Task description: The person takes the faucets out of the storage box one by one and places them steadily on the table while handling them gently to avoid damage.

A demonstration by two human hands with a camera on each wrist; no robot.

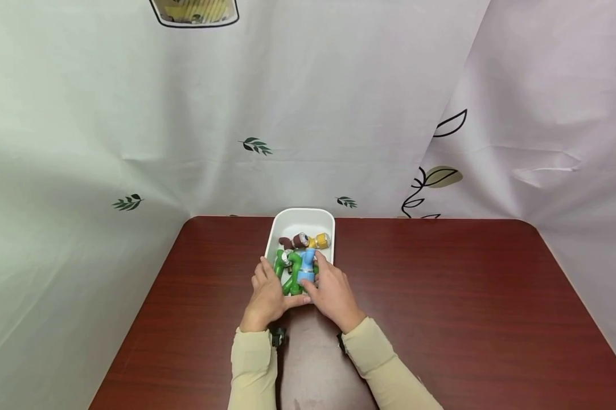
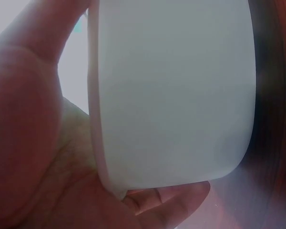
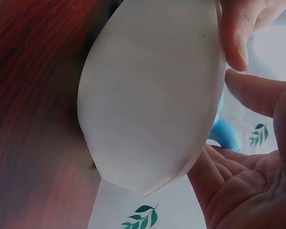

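A white tray (image 1: 304,214) holds several toy pipe pieces. My left hand (image 1: 268,294) grips its near left corner, thumb along the near edge and fingers down the left side. In the left wrist view the tray's outer wall (image 2: 176,95) fills the middle, with the palm against its rim. My right hand (image 1: 335,290) reaches over the near right rim and holds a blue pipe piece (image 1: 306,267) with a ribbed collar, thumb at the collar and fingers by its upper end. Green pipe pieces (image 1: 295,273) lie left of the blue one.
Farther back in the tray lie a brown pipe piece (image 1: 294,241) and a yellow one (image 1: 319,241). The tray stands at the back of a reddish-brown wooden table (image 1: 441,307). A white curtain (image 1: 313,114) with leaf prints hangs behind it.
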